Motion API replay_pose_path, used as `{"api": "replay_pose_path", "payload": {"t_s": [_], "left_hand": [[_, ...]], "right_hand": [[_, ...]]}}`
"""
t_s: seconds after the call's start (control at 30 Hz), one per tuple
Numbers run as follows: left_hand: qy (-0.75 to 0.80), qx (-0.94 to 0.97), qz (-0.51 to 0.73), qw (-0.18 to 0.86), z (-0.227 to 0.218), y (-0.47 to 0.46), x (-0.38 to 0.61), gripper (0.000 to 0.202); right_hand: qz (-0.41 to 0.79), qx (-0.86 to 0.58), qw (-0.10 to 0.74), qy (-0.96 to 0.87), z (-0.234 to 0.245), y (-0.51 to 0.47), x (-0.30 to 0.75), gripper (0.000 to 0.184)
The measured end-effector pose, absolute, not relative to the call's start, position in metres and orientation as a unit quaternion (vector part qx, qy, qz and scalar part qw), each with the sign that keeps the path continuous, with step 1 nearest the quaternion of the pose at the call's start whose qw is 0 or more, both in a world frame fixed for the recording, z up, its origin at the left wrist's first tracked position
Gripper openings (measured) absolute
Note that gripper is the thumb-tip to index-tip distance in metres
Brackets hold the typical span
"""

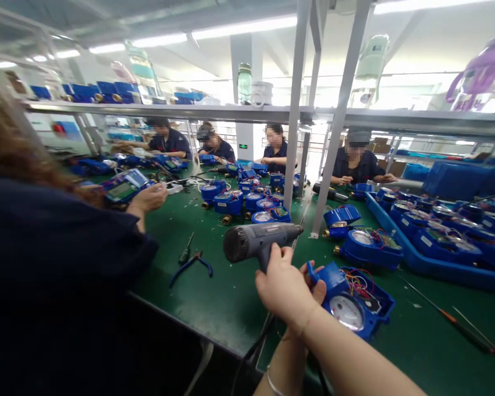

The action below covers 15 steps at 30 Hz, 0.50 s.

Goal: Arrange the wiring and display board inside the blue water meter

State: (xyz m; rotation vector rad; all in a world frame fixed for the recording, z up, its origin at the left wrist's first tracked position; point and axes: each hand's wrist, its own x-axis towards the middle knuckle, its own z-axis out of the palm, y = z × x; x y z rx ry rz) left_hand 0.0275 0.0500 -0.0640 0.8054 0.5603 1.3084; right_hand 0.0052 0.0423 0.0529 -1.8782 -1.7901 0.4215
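My right hand [286, 286] is closed around the handle of a grey heat gun [268, 236], whose nozzle points right and away from me. My left hand [319, 290], partly hidden behind the right wrist, grips a blue water meter [367, 322] by its left side. The meter's lid [329, 278] stands raised, and red, yellow and white wires show in the housing beside a round glass dial [346, 312]. My right forearm crosses over the left one. A black cord hangs below the hands.
A blue tray [437, 272] of several meters stands at the right; more meters [229, 202] cluster mid-bench. Pliers [190, 267] lie left, a thin screwdriver [449, 316] right. Metal posts [330, 165] carry a shelf [231, 113]. A co-worker's sleeve [66, 231] is close left; others sit opposite.
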Motion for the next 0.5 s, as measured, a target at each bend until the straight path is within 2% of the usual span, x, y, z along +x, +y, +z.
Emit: {"api": "replay_pose_path", "payload": {"t_s": [0.2,0.37,0.5], "left_hand": [[0.257,0.326,0.534,0.737,-0.074,0.056,0.031,0.072],[0.26,0.298,0.488,0.778,-0.069,0.058,0.026,0.08],[0.246,0.321,0.495,0.769,-0.064,0.054,0.021,0.084]], "right_hand": [[0.209,-0.705,0.207,-0.645,0.016,0.083,-0.034,0.058],[0.268,-0.684,0.172,-0.657,0.016,0.105,-0.046,0.066],[0.217,-0.611,0.213,-0.731,0.035,0.061,-0.023,0.053]]}}
